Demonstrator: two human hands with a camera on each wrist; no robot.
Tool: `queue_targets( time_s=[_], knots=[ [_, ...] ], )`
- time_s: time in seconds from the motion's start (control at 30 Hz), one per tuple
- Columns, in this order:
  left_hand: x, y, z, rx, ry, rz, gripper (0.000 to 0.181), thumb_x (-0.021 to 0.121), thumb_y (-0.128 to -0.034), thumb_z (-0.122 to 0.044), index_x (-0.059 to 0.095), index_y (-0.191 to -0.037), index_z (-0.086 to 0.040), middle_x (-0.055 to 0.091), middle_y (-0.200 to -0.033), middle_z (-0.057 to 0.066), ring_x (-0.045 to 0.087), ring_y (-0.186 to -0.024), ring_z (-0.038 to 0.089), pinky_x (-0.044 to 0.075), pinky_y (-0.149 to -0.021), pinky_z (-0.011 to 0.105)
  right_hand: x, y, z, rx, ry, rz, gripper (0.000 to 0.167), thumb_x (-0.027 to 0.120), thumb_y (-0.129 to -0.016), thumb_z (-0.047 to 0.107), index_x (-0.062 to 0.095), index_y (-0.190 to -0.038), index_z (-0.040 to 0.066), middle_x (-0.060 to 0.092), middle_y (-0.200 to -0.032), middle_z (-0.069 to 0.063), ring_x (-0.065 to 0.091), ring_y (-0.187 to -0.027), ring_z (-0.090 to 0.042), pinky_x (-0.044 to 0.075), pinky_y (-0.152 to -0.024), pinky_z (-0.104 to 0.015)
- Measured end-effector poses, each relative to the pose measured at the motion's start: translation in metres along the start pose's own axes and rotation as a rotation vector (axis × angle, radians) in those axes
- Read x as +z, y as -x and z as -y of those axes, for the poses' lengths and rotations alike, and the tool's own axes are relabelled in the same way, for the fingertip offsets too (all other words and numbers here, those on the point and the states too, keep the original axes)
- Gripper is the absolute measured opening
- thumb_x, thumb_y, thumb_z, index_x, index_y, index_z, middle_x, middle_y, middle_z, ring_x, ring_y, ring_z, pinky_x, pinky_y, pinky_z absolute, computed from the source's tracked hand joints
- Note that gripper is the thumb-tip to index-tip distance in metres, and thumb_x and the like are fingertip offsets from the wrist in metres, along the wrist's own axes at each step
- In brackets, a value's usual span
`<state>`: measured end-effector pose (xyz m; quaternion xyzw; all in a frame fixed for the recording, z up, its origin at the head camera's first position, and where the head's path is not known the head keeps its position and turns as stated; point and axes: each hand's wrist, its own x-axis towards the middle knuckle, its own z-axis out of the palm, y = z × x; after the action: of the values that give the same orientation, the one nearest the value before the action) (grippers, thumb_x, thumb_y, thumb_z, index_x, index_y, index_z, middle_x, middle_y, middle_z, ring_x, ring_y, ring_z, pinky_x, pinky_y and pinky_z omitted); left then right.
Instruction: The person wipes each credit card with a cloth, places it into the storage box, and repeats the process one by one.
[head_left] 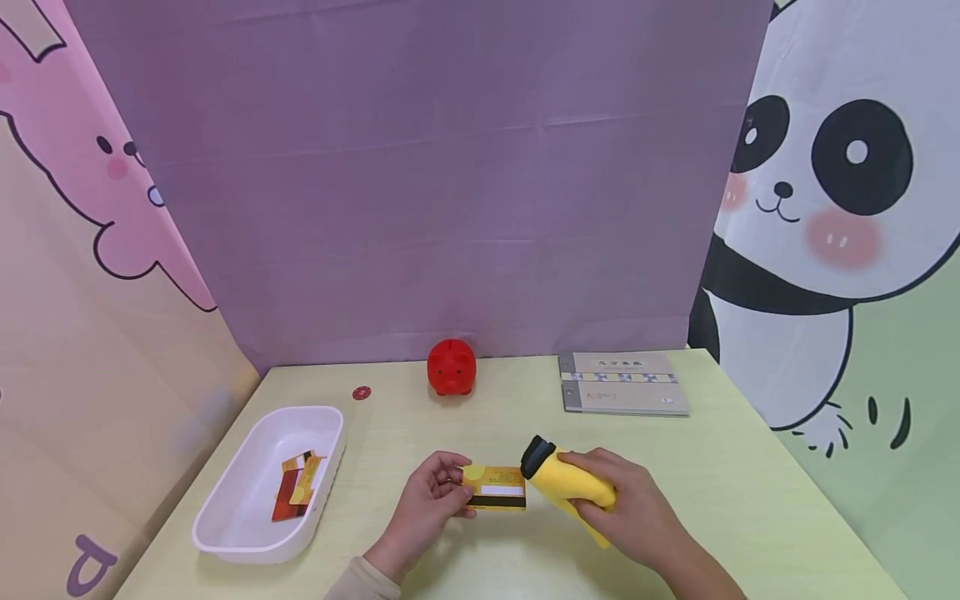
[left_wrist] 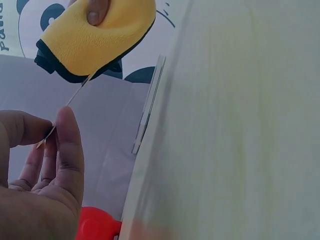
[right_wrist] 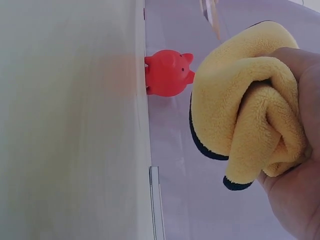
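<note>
Between thumb and fingers, my left hand [head_left: 431, 497] pinches a yellow card [head_left: 495, 477] by its left end. The card has a white strip and a black magnetic stripe, and is held above the table. My right hand [head_left: 626, 500] grips a folded yellow cloth [head_left: 573, 483] with dark edging. In the left wrist view the cloth [left_wrist: 100, 40] meets the far end of the card; its tip is hidden there. The right wrist view shows the cloth [right_wrist: 250, 105] bunched in the palm.
A white tray [head_left: 213, 521] at the left holds several yellow and red cards [head_left: 287, 500]. Toward the back stand a red piggy bank [head_left: 452, 367] and a small red disc [head_left: 362, 392]. A grey-beige notebook [head_left: 622, 383] lies at the back right of the table [head_left: 720, 508].
</note>
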<state>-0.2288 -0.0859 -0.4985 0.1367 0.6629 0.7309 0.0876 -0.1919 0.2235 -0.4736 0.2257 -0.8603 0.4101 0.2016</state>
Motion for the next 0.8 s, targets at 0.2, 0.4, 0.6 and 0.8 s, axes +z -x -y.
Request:
queue_targets(
  time_s=[0.2, 0.4, 0.6, 0.8],
  knots=[
    [0.0008, 0.0006, -0.0008, -0.008, 0.003, 0.007, 0.040, 0.066, -0.0959, 0.007, 0.053, -0.133, 0.003, 0.062, -0.107, 0.015, 0.068, -0.096, 0.025, 0.065, -0.077, 0.036, -0.0004, 0.0000, 0.0019, -0.012, -0.002, 0.002, 0.065, 0.088, -0.077, 0.000, 0.072, -0.130, 0.032, 0.069, -0.107, 0.018, 0.062, -0.077, -0.007, 0.057, -0.065, -0.026],
    [0.0020, 0.0016, -0.0028, -0.018, 0.008, 0.009, 0.036, 0.067, -0.0961, 0.006, 0.056, -0.130, -0.003, 0.060, -0.109, 0.016, 0.069, -0.098, 0.026, 0.065, -0.079, 0.037, 0.0001, 0.0010, 0.0023, -0.015, 0.003, 0.005, 0.064, 0.088, -0.076, 0.001, 0.073, -0.130, 0.032, 0.069, -0.107, 0.018, 0.062, -0.077, -0.007, 0.056, -0.065, -0.026],
    [0.0024, 0.0017, -0.0025, -0.029, 0.017, 0.011, 0.037, 0.067, -0.0969, 0.005, 0.056, -0.131, -0.004, 0.058, -0.110, 0.015, 0.069, -0.101, 0.029, 0.065, -0.080, 0.038, 0.0012, 0.0010, 0.0028, -0.004, -0.013, 0.011, 0.064, 0.088, -0.076, 0.001, 0.073, -0.130, 0.033, 0.069, -0.107, 0.018, 0.062, -0.077, -0.007, 0.056, -0.064, -0.025],
    [0.0043, 0.0023, -0.0011, -0.038, 0.038, 0.031, 0.038, 0.068, -0.0973, 0.003, 0.055, -0.132, -0.002, 0.058, -0.112, 0.015, 0.068, -0.106, 0.035, 0.065, -0.082, 0.040, 0.0031, 0.0012, 0.0054, 0.026, -0.043, 0.039, 0.065, 0.089, -0.077, 0.001, 0.073, -0.129, 0.036, 0.069, -0.106, 0.017, 0.062, -0.077, -0.009, 0.057, -0.065, -0.026]
  ],
)
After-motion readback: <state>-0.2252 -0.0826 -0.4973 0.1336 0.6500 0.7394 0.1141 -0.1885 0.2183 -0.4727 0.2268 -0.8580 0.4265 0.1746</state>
